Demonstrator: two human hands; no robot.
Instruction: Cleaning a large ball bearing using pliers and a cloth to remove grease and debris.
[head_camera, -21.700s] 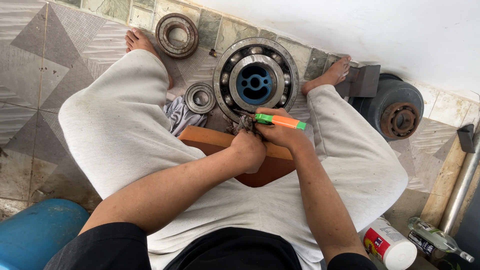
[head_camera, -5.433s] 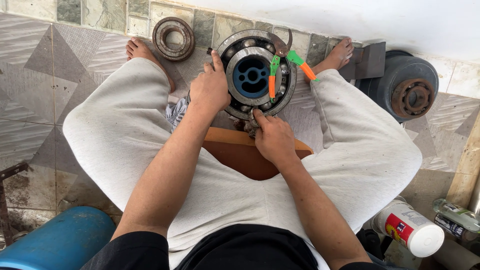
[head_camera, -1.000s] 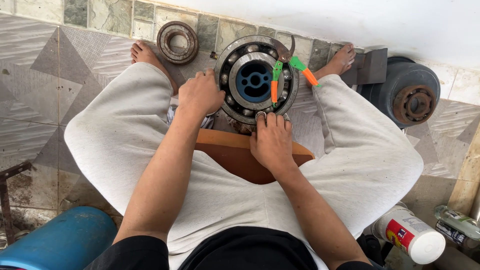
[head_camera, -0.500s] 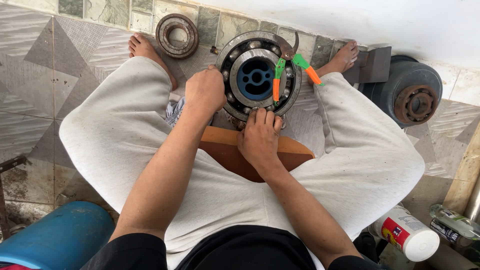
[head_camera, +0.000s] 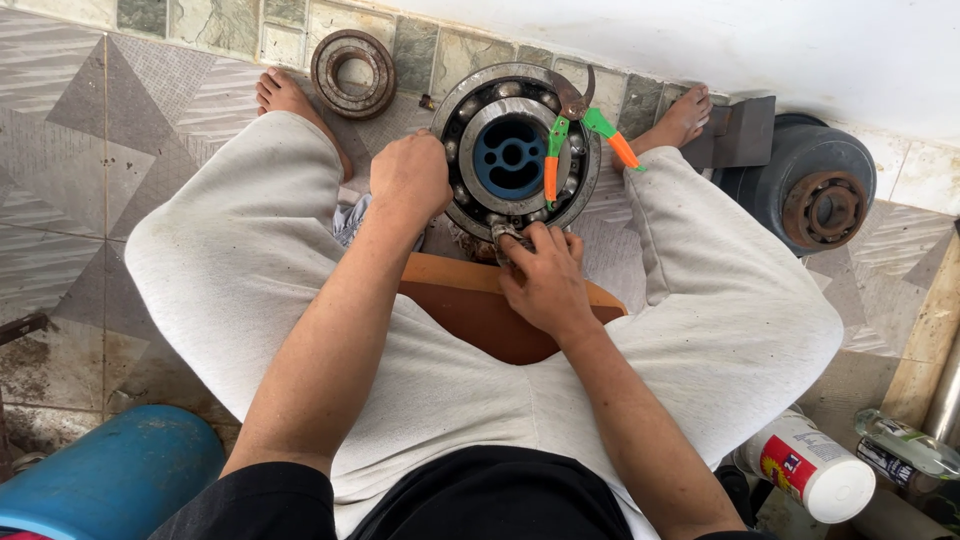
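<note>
A large steel ball bearing (head_camera: 470, 120) with a blue centre lies on the tiled floor between my bare feet. My left hand (head_camera: 410, 180) grips its left rim. My right hand (head_camera: 543, 275) pinches at the bearing's near edge, fingertips on the balls and cage there. Pliers (head_camera: 575, 130) with green and orange handles rest on the bearing's right side, jaws hooked over the far rim. I sit on a brown wooden stool (head_camera: 470, 300), legs in light trousers spread to either side.
A smaller rusty bearing ring (head_camera: 352, 72) lies by the wall at upper left. A dark hub with a rusty centre (head_camera: 815, 195) stands at right. A blue drum (head_camera: 100, 480) is at lower left, a white can (head_camera: 815, 470) and bottle (head_camera: 905, 445) at lower right.
My left hand slid a little along the bearing's left rim. My right hand shifted slightly at the bearing's near edge. The pliers stay on the bearing.
</note>
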